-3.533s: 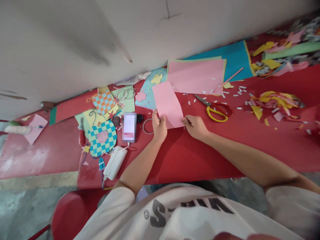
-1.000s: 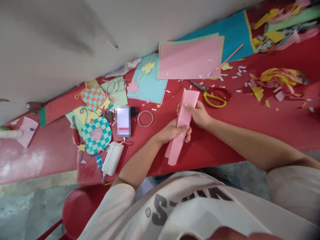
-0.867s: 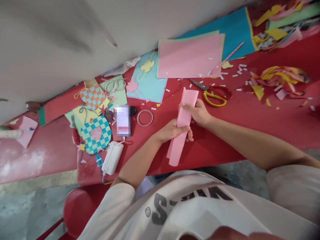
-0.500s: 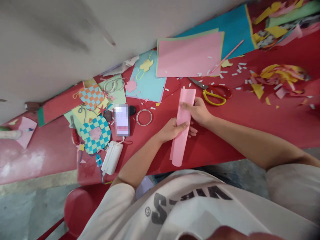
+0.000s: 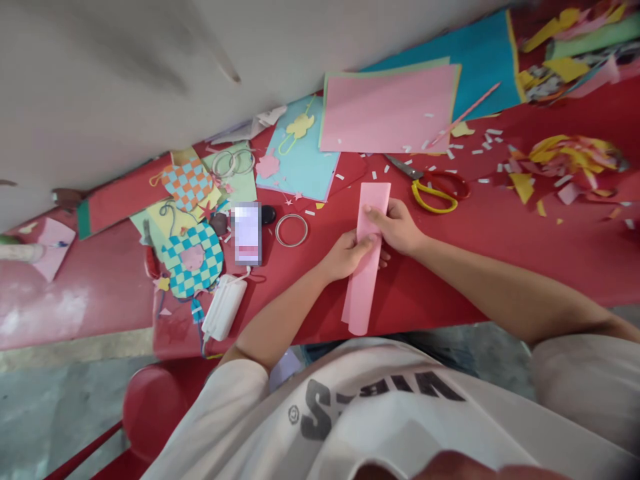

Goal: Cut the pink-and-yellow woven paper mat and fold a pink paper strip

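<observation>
A folded strip of pink paper lies lengthwise on the red table top, pinched between both hands. My left hand presses across its middle, with the fingers on top. My right hand holds the upper part, its thumb and fingertips on the paper's edge. Red-and-yellow-handled scissors lie just beyond my right hand, apart from it. A metal ring rests to the left of my left hand.
A larger pink sheet lies on a blue sheet by the wall. Left stand a blurred phone, a white charger and a woven checkered paper piece. Paper scraps lie at right.
The pink paper, a wide sheet in the oldest frame, is now a narrow folded strip. My left hand has slid up along it, closer to my right hand.
</observation>
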Available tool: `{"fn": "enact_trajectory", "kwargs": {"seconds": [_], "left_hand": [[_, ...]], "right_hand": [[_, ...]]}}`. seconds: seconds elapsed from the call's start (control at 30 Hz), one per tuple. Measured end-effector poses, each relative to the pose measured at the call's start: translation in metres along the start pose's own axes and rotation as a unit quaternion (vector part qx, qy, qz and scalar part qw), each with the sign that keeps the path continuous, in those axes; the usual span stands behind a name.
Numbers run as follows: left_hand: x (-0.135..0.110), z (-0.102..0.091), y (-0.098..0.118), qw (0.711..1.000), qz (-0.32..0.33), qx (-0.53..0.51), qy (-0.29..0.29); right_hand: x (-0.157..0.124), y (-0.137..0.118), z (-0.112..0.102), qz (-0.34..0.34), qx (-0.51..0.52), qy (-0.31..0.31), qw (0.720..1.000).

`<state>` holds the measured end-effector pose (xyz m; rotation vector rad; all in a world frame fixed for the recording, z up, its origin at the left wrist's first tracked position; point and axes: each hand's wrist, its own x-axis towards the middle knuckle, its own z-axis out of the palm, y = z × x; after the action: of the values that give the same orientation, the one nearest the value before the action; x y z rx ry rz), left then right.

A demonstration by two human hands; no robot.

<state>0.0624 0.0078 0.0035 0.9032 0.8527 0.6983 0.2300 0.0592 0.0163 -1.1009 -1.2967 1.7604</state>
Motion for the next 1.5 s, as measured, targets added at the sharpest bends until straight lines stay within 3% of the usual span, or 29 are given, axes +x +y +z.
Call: {"fn": "enact_trajectory", "kwargs": {"seconds": [0.13, 0.3, 0.43, 0.6, 0.9, 1.3, 1.5], "left_hand": [[0.001, -0.004, 0.001, 0.994, 0.064, 0.065, 0.052], [0.002, -0.009, 0.002, 0.960, 0.158, 0.181, 0.146], [0.003, -0.010, 0.001, 0.947, 0.183, 0.184, 0.188], [0.010, -0.021, -0.001, 0.906, 0.223, 0.228, 0.278], [0.008, -0.019, -0.002, 0.895, 0.227, 0.291, 0.249], [0.006, -0.019, -0.002, 0.893, 0.222, 0.306, 0.244], [0.004, -0.021, 0.002, 0.906, 0.201, 0.297, 0.227]], "right_hand": [[0.001, 0.006, 0.003, -0.017, -0.018, 0.003, 1.000], [0.008, 0.016, 0.004, -0.122, -0.051, 0.061, 0.989], [0.006, 0.021, 0.004, -0.123, -0.083, 0.035, 0.988], [0.001, 0.027, 0.005, -0.122, -0.127, 0.009, 0.984], [0.006, 0.025, 0.007, -0.126, -0.096, 0.081, 0.984], [0.006, 0.026, 0.005, -0.155, -0.140, 0.053, 0.977], [0.006, 0.026, 0.003, -0.149, -0.155, 0.037, 0.976]]}}
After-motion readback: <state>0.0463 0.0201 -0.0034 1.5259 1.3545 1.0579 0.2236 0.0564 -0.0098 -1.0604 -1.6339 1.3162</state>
